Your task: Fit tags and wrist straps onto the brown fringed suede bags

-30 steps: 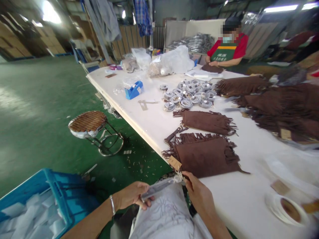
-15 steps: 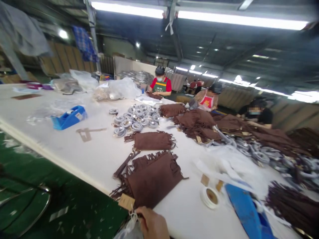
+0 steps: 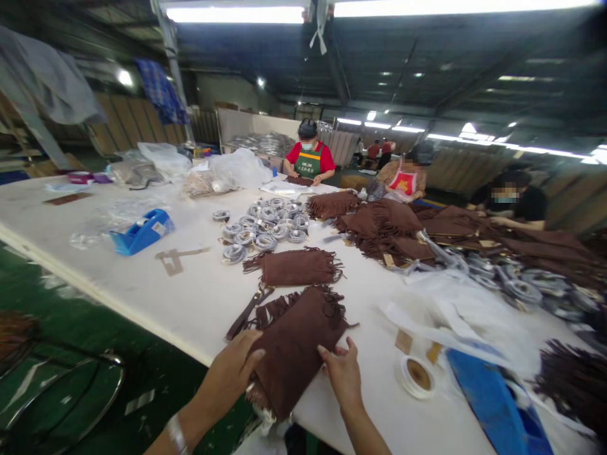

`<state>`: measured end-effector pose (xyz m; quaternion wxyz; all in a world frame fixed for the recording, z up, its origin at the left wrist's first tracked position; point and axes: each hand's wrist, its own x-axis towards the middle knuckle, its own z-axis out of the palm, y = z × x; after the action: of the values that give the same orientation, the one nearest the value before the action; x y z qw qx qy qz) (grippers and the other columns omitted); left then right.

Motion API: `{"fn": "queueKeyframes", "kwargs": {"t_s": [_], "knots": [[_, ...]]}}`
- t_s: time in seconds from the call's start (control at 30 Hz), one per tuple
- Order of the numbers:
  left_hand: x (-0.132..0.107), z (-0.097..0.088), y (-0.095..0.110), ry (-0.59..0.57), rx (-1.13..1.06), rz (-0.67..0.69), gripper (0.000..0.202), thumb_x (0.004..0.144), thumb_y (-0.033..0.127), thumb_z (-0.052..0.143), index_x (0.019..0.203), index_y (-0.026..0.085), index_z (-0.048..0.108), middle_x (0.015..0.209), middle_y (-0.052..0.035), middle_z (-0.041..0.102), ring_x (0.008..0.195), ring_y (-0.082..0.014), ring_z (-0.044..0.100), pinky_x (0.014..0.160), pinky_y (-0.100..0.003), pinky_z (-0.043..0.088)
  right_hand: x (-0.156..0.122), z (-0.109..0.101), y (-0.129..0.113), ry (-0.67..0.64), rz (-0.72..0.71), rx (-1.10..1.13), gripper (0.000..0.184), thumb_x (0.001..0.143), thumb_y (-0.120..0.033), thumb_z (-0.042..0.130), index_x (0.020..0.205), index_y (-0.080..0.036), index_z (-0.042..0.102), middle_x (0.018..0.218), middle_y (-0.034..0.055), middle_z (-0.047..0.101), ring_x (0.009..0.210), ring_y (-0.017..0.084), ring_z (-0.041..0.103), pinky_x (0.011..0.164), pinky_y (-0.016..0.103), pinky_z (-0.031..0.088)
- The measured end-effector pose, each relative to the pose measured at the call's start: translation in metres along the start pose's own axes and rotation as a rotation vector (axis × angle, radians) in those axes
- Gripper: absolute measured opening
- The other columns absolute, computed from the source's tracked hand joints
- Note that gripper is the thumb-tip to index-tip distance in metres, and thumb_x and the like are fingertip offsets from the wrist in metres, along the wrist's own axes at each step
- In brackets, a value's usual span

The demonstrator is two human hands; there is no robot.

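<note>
The near bag (image 3: 300,346) looks soft and light, probably best held by opposite edges: left hand (image 3: 231,368) at its nine o'clock, grip unclear; right hand (image 3: 343,373) at four, spread wide.

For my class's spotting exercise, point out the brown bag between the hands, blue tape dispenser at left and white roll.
Brown bag (image 3: 298,344): head view, middle of flat panel.
Blue tape dispenser (image 3: 142,237): head view, side.
White roll (image 3: 403,379): head view, left of rim.

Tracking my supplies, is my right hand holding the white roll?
No, the white roll lies on the table, apart from the right hand.
</note>
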<state>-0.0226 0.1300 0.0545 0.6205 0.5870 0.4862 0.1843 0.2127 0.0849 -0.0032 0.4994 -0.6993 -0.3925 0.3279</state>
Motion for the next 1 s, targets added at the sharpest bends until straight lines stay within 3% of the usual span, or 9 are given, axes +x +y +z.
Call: {"fn": "queueKeyframes", "kwargs": {"t_s": [0.1,0.23,0.33,0.43,0.53,0.67,0.77,0.87,1.0], "knots": [[0.028,-0.010,0.027,0.066,0.060,0.050,0.060,0.051,0.041,0.084,0.101,0.015,0.063,0.099,-0.0116,0.067,0.099,-0.0336,0.060,0.078,-0.034,0.047,0.004,0.023,-0.005,-0.028,0.319,0.336,0.074,0.065,-0.051,0.071,0.125,-0.016,0.043,0.091,0.0068,0.066,0.071,0.019,0.066,0.062,0.030,0.056],[0.049,-0.017,0.033,0.107,0.067,0.069,0.062,0.040,0.028,0.088,0.095,0.013,0.065,0.097,-0.0130,0.068,0.099,-0.0362,0.059,0.079,-0.037,0.046,0.004,0.024,-0.029,-0.279,0.353,0.407,0.044,0.065,-0.051,0.075,0.085,-0.014,0.062,0.065,0.0020,0.064,0.057,0.015,0.062,0.055,0.027,0.053],[0.047,-0.018,0.025,0.085,0.008,0.076,0.057,0.042,0.024,0.087,0.094,0.010,0.067,0.094,-0.0132,0.069,0.093,-0.0354,0.062,0.078,-0.039,0.048,-0.007,0.019,-0.051,-0.445,0.314,0.491,0.049,0.066,-0.045,0.077,0.103,-0.018,0.062,0.092,0.0051,0.071,0.080,0.019,0.067,0.070,0.032,0.055],[0.038,-0.017,0.025,0.066,-0.109,0.104,0.053,0.059,0.033,0.080,0.105,0.013,0.065,0.102,-0.0115,0.070,0.091,-0.0303,0.064,0.079,-0.038,0.051,-0.023,0.026,-0.066,-0.553,0.212,0.641,0.070,0.064,-0.034,0.080,0.126,-0.024,0.049,0.120,0.0058,0.064,0.109,0.024,0.061,0.092,0.039,0.050],[0.028,-0.021,0.037,0.076,-0.185,0.123,0.054,0.069,0.041,0.074,0.113,0.012,0.061,0.107,-0.0134,0.068,0.091,-0.0286,0.065,0.081,-0.039,0.052,-0.031,0.040,-0.071,-0.608,0.241,0.712,0.070,0.064,-0.031,0.080,0.126,-0.018,0.051,0.116,0.0085,0.067,0.109,0.026,0.061,0.097,0.043,0.047],[0.012,-0.029,0.058,0.003,-0.207,0.147,0.056,0.066,0.041,0.078,0.113,0.014,0.063,0.108,-0.0129,0.069,0.090,-0.0288,0.066,0.081,-0.040,0.052,-0.019,0.046,-0.077,-0.542,0.281,0.707,0.063,0.062,-0.028,0.080,0.119,-0.013,0.057,0.108,0.0100,0.071,0.097,0.027,0.066,0.094,0.043,0.049],[0.006,-0.030,0.066,-0.050,-0.187,0.174,0.054,0.060,0.034,0.082,0.107,0.013,0.067,0.103,-0.0117,0.071,0.089,-0.0294,0.066,0.082,-0.040,0.052,-0.003,0.039,-0.090,-0.470,0.242,0.689,0.064,0.061,-0.023,0.080,0.119,-0.012,0.058,0.106,0.0100,0.071,0.093,0.027,0.067,0.090,0.042,0.051],[0.013,-0.029,0.074,-0.017,-0.153,0.208,0.044,0.057,0.029,0.081,0.095,0.010,0.071,0.093,-0.0104,0.072,0.084,-0.0288,0.066,0.078,-0.038,0.051,0.011,0.026,-0.106,-0.453,0.207,0.663,0.063,0.062,-0.023,0.081,0.119,-0.012,0.058,0.106,0.0096,0.071,0.094,0.026,0.067,0.090,0.039,0.052],[0.033,-0.032,0.099,0.036,-0.109,0.283,0.035,0.055,0.025,0.081,0.086,0.010,0.072,0.082,-0.0071,0.072,0.074,-0.0250,0.065,0.069,-0.033,0.049,0.025,0.004,-0.127,-0.582,0.136,0.661,0.056,0.072,-0.032,0.076,0.122,-0.016,0.058,0.116,0.0082,0.067,0.103,0.025,0.064,0.093,0.038,0.051]]}}
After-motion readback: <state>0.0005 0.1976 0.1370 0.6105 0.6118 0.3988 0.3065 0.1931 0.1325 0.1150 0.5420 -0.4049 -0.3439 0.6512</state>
